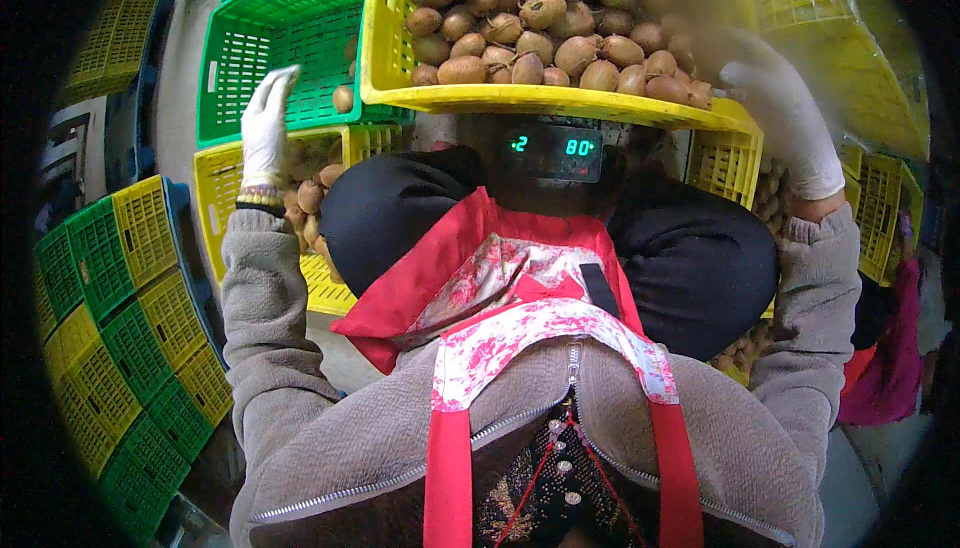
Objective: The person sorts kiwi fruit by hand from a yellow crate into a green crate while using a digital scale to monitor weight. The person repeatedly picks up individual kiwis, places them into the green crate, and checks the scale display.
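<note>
My left hand (265,127), in a white glove, is raised above the edge where a green plastic crate (214,71) meets a lower yellow crate (206,180). Its fingers are stretched out and nothing shows in them. A single kiwifruit (343,99) lies in the near corner of the green crate. In front of me a large yellow crate (480,95) holds many brown kiwifruit (544,13). My right hand (787,109), gloved in white, is at this crate's right side. Motion blur hides its fingertips and whatever they may hold.
A lit digital scale display (555,152) sits below the large crate, between my knees. More kiwifruit (309,197) fill the lower yellow crate at left. Stacked green and yellow crates (124,323) stand farther left. Part of another person's magenta garment (889,360) shows at right.
</note>
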### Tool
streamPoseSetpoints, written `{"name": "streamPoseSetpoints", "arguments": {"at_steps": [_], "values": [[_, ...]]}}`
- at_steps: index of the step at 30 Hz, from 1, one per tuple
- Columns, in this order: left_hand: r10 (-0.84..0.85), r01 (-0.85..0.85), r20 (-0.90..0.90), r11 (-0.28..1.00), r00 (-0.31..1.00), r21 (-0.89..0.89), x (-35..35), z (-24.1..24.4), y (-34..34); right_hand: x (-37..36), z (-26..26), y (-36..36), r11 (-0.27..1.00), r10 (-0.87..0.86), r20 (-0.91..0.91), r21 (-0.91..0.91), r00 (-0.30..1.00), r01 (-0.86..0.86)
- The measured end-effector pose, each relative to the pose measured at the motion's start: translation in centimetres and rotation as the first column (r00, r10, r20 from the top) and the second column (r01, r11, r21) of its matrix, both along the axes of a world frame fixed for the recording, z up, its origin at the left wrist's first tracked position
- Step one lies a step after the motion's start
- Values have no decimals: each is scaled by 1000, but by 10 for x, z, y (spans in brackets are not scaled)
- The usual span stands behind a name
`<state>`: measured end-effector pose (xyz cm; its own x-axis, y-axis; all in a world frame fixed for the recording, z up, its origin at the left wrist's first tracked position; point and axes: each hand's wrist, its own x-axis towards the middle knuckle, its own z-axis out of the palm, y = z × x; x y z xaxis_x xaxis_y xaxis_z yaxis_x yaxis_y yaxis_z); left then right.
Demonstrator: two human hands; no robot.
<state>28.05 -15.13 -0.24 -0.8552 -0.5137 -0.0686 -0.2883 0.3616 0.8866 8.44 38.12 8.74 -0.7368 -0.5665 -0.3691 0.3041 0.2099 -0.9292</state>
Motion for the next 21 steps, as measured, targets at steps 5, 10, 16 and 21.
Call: {"name": "streamPoseSetpoints", "arguments": {"at_steps": [5, 10, 16, 21], "values": [[-207, 207, -3, 978, 978, 40, -72, 29, 74, -10, -24, 28, 895, 4, 97, -444, 995, 39], [-420, 372, 64, 709, 905, -599, -130, 34, 111, -16, -40, 37, 836, -90, 141, -528, 986, 152], [-627, 559, 208, 435, 751, -706, -185, 29, 190, -12, -50, 40, 873, -150, 36, -463, 988, 149], [-563, 649, 459, 192, 687, -736, -223, -17, 227, 1, -50, 39, 962, -188, -309, -247, 932, 112]]}}
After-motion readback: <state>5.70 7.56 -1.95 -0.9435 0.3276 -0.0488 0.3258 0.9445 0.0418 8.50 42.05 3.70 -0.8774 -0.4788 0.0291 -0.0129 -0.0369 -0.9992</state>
